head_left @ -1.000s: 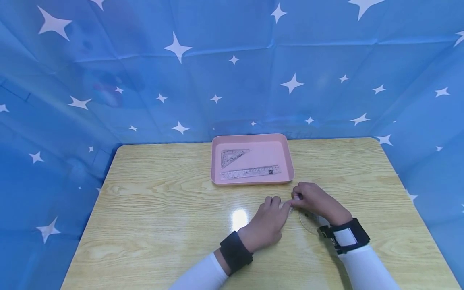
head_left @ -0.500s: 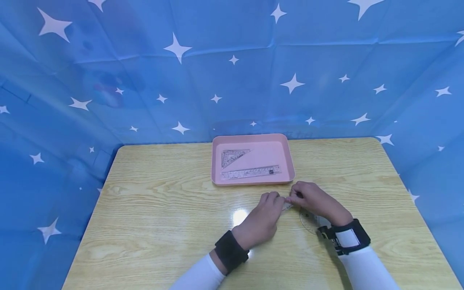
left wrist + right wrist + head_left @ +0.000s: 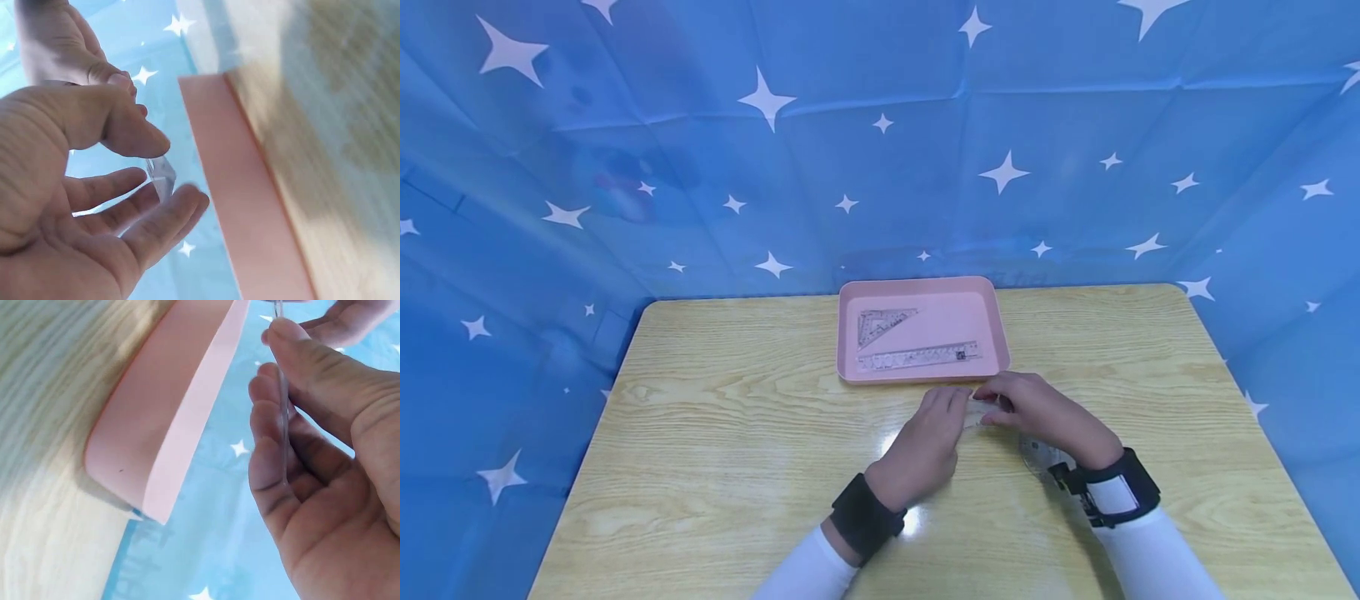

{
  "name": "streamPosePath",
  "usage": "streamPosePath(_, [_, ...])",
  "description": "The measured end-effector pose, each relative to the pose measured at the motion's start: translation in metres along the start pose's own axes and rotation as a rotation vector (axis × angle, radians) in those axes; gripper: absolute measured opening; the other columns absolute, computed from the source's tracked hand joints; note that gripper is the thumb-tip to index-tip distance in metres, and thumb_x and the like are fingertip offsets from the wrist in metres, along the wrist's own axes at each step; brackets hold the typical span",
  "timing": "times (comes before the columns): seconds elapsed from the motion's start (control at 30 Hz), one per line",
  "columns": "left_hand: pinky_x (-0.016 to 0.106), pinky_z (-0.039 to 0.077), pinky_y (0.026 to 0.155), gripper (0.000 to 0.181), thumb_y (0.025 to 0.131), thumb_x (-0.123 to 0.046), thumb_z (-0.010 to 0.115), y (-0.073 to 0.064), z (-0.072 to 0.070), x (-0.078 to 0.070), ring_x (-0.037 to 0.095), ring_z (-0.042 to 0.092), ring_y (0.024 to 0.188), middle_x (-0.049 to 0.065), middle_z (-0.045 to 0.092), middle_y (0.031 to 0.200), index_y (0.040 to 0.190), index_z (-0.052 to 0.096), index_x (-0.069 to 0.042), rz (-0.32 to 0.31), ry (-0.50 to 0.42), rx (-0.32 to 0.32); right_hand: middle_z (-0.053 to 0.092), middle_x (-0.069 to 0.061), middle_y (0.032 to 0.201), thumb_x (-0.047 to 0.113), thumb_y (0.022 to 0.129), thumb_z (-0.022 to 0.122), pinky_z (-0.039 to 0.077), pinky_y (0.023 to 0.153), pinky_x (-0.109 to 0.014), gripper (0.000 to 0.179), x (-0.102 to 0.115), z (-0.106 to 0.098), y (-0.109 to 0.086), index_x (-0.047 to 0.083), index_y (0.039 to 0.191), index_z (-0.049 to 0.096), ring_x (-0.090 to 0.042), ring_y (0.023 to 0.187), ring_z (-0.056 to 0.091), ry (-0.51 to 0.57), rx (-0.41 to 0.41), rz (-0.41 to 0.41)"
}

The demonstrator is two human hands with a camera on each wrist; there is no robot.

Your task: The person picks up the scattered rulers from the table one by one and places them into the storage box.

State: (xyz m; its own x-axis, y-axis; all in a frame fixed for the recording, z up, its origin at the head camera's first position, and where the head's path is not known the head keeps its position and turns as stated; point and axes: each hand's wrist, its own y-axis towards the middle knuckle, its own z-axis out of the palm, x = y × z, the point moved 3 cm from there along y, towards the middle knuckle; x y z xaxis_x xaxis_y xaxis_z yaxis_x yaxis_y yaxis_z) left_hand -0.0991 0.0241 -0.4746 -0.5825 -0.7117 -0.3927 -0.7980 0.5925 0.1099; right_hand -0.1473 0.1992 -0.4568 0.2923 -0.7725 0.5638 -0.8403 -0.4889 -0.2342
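Between the two hands, just in front of the pink tray, is a thin clear plastic piece [image 3: 977, 412]; fingers cover most of it, so its full outline is hidden. My left hand [image 3: 921, 446] pinches one end, and the left wrist view shows a pointed bit of the clear piece [image 3: 164, 178] between thumb and fingers. My right hand [image 3: 1041, 412] holds the other end. Seen edge-on in the right wrist view, the clear piece [image 3: 285, 425] runs between its thumb and curled fingers. A clear protractor with a rounded edge [image 3: 1036, 454] lies on the table, partly under the right wrist.
The pink tray [image 3: 925, 381] stands at the back of the wood-grain table [image 3: 737, 433]. In it lie a clear set square [image 3: 868, 325] and a clear ruler [image 3: 917, 356]. A blue star-patterned cloth [image 3: 880, 167] hangs behind and along the sides.
Both hands have moved left and slightly towards the tray with the clear piece, the left hand further. The hands are slightly further apart, so more of the piece shows between them.
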Motion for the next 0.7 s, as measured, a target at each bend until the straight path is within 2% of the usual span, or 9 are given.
streamPosePath(0.13, [0.033,0.038,0.120,0.078,0.081,0.013,0.058,-0.001,-0.006,0.005,0.029,0.042,0.144,0.014,0.047,0.153,0.155,0.035,0.002,-0.024,-0.010,-0.004,0.072,-0.003,0.106,0.016,0.086,0.084,0.056,0.082,-0.037,0.042,0.009,-0.004,0.001,0.008,0.125,0.072,-0.015,0.088,0.059,-0.043,0.001,-0.032])
streamPosePath(0.3, [0.035,0.044,0.114,0.080,0.079,0.012,0.062,-0.001,-0.019,0.012,0.028,0.048,0.132,0.013,0.048,0.149,0.153,0.036,0.000,-0.058,-0.034,-0.022,0.072,-0.007,0.118,0.013,0.085,0.084,0.058,0.094,-0.044,0.046,0.019,-0.008,0.004,0.009,0.130,0.071,-0.020,0.104,0.066,-0.111,-0.061,-0.096])
streamPosePath(0.47, [0.037,0.052,0.104,0.070,0.078,0.013,0.064,0.002,-0.032,0.021,0.029,0.057,0.118,0.016,0.050,0.141,0.145,0.046,0.000,-0.111,-0.065,-0.063,0.073,-0.005,0.111,0.016,0.085,0.085,0.060,0.089,-0.038,0.039,0.030,-0.014,0.011,0.010,0.122,0.076,-0.018,0.098,0.069,-0.218,-0.173,-0.176])
streamPosePath(0.57, [0.038,0.053,0.103,0.066,0.079,0.013,0.063,0.003,-0.036,0.025,0.030,0.060,0.115,0.017,0.050,0.139,0.143,0.048,0.001,-0.130,-0.063,-0.081,0.072,-0.004,0.107,0.018,0.085,0.085,0.060,0.085,-0.035,0.035,0.035,-0.016,0.016,0.009,0.118,0.077,-0.016,0.093,0.068,-0.254,-0.205,-0.204])
streamPosePath(0.7, [0.039,0.054,0.100,0.062,0.081,0.013,0.064,0.006,-0.042,0.030,0.032,0.061,0.113,0.018,0.050,0.136,0.141,0.050,0.004,-0.153,-0.061,-0.112,0.072,-0.005,0.107,0.017,0.083,0.086,0.060,0.086,-0.035,0.035,0.041,-0.019,0.024,0.010,0.117,0.078,-0.017,0.096,0.067,-0.280,-0.237,-0.238])
